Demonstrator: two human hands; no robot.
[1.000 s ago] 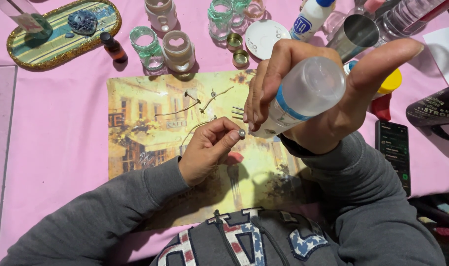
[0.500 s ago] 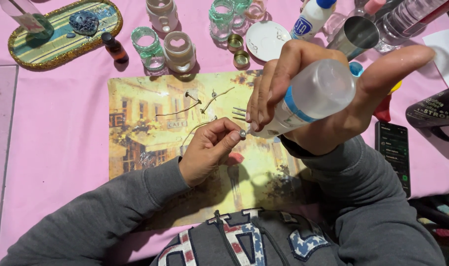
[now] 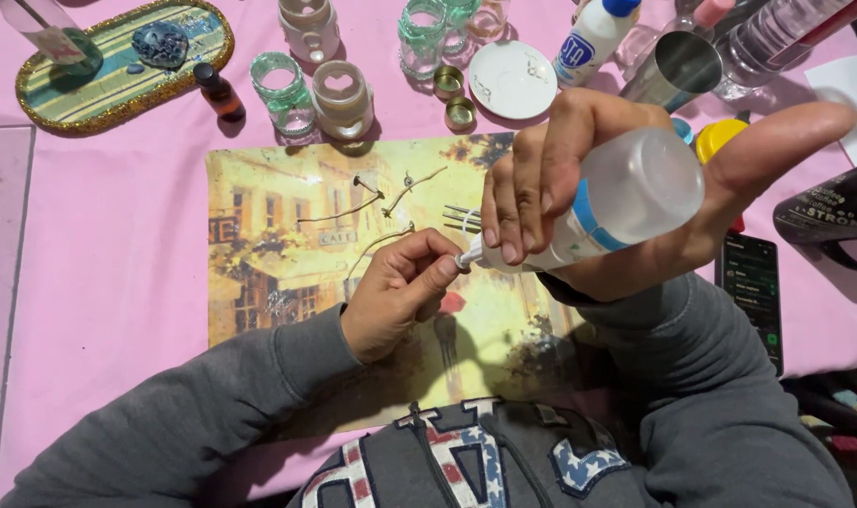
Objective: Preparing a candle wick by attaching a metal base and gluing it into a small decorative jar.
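My right hand (image 3: pixel 579 179) grips a translucent squeeze bottle (image 3: pixel 626 193) with a blue band, tipped down to the left so its white nozzle (image 3: pixel 466 257) meets my left fingertips. My left hand (image 3: pixel 396 292) pinches a thin wick (image 3: pixel 377 243) by its small metal end right at the nozzle. Both hands hover over a yellow painted placemat (image 3: pixel 259 245) showing a street scene. Two more wicks (image 3: pixel 339 214) and a fork (image 3: pixel 461 218) lie on the mat just above my left hand.
Small glass jars (image 3: pixel 342 94), two metal caps (image 3: pixel 449 83), a white lid (image 3: pixel 513 80), a glue bottle (image 3: pixel 593 38) and a metal cup (image 3: pixel 678 66) line the far side. An oval gold-rimmed tray (image 3: pixel 118 89) sits far left. A phone (image 3: pixel 753 292) lies right, on the pink cloth (image 3: pixel 99 263).
The bottle has tilted a little further and its nozzle stays at my left fingertips. My left hand holds its place on the wick.
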